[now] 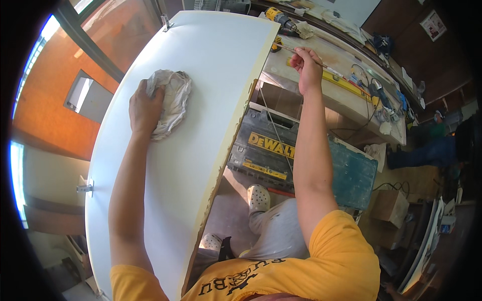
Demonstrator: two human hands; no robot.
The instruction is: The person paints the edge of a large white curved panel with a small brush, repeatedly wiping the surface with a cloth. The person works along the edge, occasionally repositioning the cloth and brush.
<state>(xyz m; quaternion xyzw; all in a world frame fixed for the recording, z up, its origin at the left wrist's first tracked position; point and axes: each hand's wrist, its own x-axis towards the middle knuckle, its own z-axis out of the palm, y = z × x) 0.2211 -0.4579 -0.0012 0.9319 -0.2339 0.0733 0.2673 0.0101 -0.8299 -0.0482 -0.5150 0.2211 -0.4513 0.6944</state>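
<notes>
My left hand (145, 108) grips a crumpled white rag (173, 103), pressed against a large white cabinet door (201, 60). Pale yellow tape (221, 163) runs along the door's right edge, which looks rough and brown. Raised at the upper right, my right hand (307, 65) has its fingers closed round a thin stick-like tool (285, 47). The stick's front end points left toward the door's taped edge; its tip is too small to make out. Metal hinges (85, 186) stick out from the door's left side.
Right of the door stand a black toolbox (261, 150) and a teal case (354, 175). A yellow drill (281, 19), a yellow spirit level (346, 85) and an angle grinder (376, 93) lie on the workbench (281, 65). Another person's dark-trousered legs (424, 153) show at far right.
</notes>
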